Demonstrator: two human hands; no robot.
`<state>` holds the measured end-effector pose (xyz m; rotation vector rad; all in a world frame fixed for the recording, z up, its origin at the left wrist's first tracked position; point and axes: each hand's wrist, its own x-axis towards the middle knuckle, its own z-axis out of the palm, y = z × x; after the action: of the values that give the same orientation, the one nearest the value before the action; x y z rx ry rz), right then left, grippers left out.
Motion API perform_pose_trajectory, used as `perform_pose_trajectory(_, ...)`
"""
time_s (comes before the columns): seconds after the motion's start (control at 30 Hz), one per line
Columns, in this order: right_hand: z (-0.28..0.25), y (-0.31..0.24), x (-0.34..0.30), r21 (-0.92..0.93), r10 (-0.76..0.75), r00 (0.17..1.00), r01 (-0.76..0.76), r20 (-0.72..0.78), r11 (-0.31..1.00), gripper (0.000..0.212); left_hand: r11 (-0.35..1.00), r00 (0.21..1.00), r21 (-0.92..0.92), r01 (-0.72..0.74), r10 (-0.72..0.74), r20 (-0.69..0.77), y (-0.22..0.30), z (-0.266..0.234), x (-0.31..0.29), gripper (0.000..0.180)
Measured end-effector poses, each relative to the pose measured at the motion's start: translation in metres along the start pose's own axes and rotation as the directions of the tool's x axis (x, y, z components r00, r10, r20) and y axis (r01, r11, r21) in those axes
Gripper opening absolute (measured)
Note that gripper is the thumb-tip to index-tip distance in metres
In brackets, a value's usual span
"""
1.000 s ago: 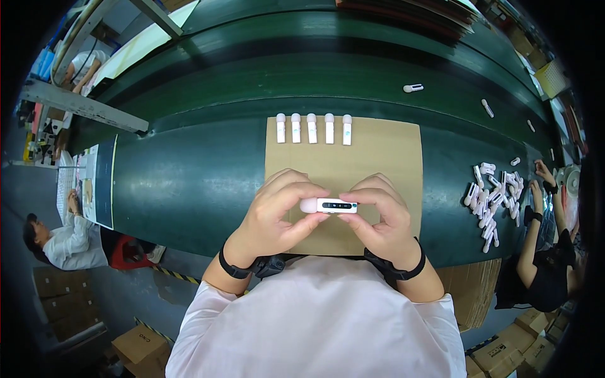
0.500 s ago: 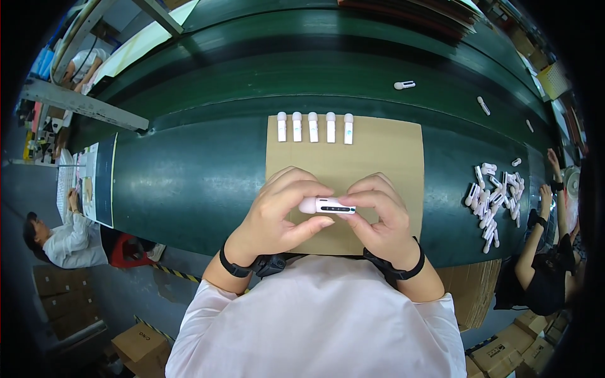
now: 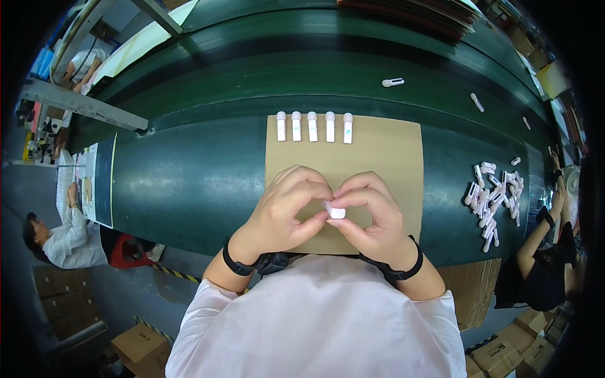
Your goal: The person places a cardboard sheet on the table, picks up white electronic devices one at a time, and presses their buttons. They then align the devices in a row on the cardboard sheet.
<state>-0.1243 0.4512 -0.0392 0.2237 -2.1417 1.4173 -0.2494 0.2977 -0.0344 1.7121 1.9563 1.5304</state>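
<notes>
A small white device with a rounded pale head [image 3: 337, 213] is held end-on between my two hands, over a cardboard sheet [image 3: 391, 157]. My left hand [image 3: 287, 206] pinches it from the left with thumb and index finger. From the other side, the thumb and fingers of my right hand [image 3: 372, 213] close on it too. Its head is hidden by my fingers. Beyond my hands, several like devices [image 3: 313, 127] lie in a row along the sheet's far edge, heads pointing away from me.
A loose pile of the same devices [image 3: 488, 205] lies on the green table to the right. Farther off, a dark green belt [image 3: 283, 69] carries a few devices. A co-worker's arm [image 3: 545, 220] reaches in at right; another person [image 3: 69, 242] sits at left.
The device has turned from lying sideways, its dark panel showing, to end-on. My hands have drawn closer together. Devices on the far belt have shifted left; the right-hand co-worker's arms have moved.
</notes>
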Motion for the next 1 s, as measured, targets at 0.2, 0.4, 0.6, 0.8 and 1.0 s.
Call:
perform_pose_trajectory(0.2, -0.002, 0.007, -0.001, 0.221, 0.209, 0.978, -0.206, 0.008, 0.953, 0.020, 1.000, 1.000, 0.020, 0.015, -0.016, 0.002, 0.000, -0.001, -0.001, 0.031)
perform_pose_trajectory(0.4, -0.005, 0.018, 0.007, 0.497, 0.614, 0.656, -0.746, 0.439, 0.443, 0.022, 0.991, 0.995, 0.089, -0.105, 0.104, 0.007, 0.000, -0.003, -0.002, 0.034)
perform_pose_trajectory(0.6, -0.019, 0.040, 0.014, 0.494, 0.555, 0.703, -0.710, 0.445, 0.502, 0.023, 0.990, 0.998, 0.138, 0.005, -0.014, 0.063, -0.002, -0.008, -0.011, 0.039)
perform_pose_trajectory(0.8, -0.048, 0.079, 0.039, -0.115, 0.574, 0.801, -0.562, 0.170, 0.819, 0.026, 0.965, 0.981, 0.180, 0.193, -0.191, -0.027, -0.018, -0.029, -0.049, 0.038)
perform_pose_trajectory(1.0, -0.068, 0.128, 0.059, -0.408, 0.628, 0.771, -0.541, 0.109, 0.735, 0.025, 0.915, 0.945, 0.237, 0.326, -0.308, -0.113, -0.031, -0.043, -0.075, 0.033)
